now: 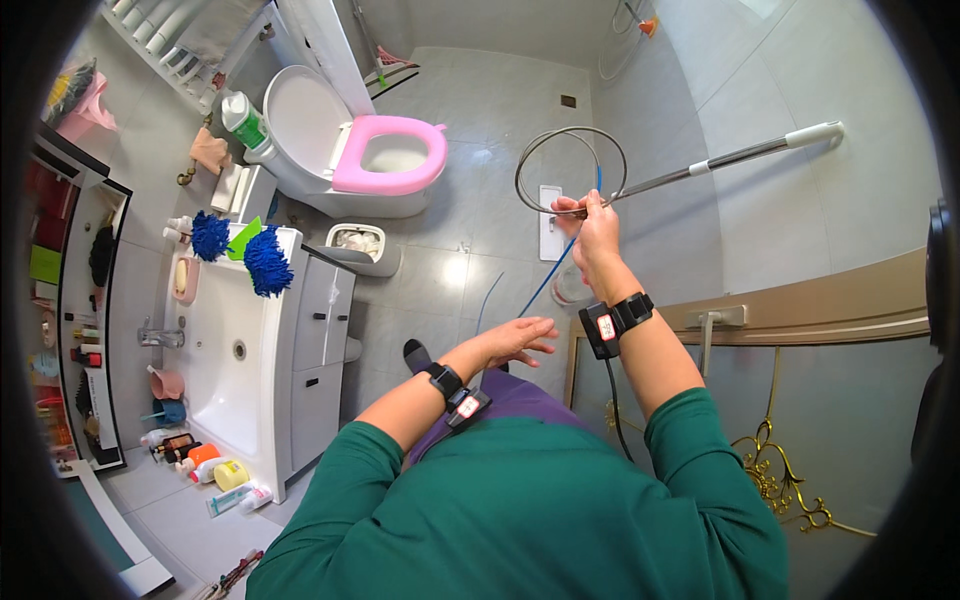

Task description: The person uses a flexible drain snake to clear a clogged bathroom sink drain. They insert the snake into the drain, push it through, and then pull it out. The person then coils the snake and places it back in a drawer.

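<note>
My right hand (pixel 594 232) is closed on a thin coiled metal drain snake (pixel 519 182), fingers and thumb pinching the lower part of its loop. A thin blue section (pixel 545 288) hangs from that hand and slants down to the left, toward my lap. Beside this blue length, lower and to the left, my left hand (pixel 515 342) is open with its fingers stretched out and nothing in it. Both wrists wear black straps with small boxes.
A toilet (pixel 400 200) with a pink seat stands at the far left, near a small waste bin (pixel 375 262). Left is a white sink (pixel 222 385) with blue fluffy cloths (pixel 268 262). A long-handled pole (pixel 745 158) leans on the right wall. A glass door (pixel 850 400) stands right.
</note>
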The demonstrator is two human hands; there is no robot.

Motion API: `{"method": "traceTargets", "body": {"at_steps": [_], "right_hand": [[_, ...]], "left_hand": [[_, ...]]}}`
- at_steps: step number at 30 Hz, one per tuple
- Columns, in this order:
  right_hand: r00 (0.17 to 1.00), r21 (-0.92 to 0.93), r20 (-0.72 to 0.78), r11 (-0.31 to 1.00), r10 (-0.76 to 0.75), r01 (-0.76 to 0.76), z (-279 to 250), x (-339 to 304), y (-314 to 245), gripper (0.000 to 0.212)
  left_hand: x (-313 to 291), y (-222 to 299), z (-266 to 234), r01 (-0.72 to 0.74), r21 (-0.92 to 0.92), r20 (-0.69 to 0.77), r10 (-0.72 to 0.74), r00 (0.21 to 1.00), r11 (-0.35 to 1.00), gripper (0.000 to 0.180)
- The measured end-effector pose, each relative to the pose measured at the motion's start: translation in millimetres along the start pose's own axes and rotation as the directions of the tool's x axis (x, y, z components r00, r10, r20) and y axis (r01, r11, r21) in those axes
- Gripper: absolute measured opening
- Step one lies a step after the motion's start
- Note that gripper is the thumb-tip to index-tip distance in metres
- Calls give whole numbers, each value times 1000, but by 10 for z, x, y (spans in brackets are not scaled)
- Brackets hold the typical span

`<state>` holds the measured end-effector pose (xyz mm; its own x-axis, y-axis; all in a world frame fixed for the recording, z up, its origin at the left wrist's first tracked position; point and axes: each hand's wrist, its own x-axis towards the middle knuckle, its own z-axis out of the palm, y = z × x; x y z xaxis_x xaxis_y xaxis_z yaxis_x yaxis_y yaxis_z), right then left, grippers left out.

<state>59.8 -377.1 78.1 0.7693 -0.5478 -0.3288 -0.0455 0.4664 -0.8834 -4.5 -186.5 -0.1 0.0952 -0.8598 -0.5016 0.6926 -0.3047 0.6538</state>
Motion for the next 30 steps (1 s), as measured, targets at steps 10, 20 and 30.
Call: {"method": "traceTargets", "body": {"at_steps": [10, 20, 30], "right_hand": [[979, -413, -148, 891, 141, -191, -600, -234, 74, 20], [927, -451, 83, 844, 365, -292, -732, -575, 412, 18], [950, -940, 313, 142, 1, 310, -701, -422, 920, 20]], "left_hand": [[459, 274, -164, -660, -383, -418, 516, 747, 646, 106], [201, 514, -349, -646, -390, -705, 237, 668, 657, 48], [-253, 576, -302, -163, 48, -534, 163, 830, 985, 27]]}}
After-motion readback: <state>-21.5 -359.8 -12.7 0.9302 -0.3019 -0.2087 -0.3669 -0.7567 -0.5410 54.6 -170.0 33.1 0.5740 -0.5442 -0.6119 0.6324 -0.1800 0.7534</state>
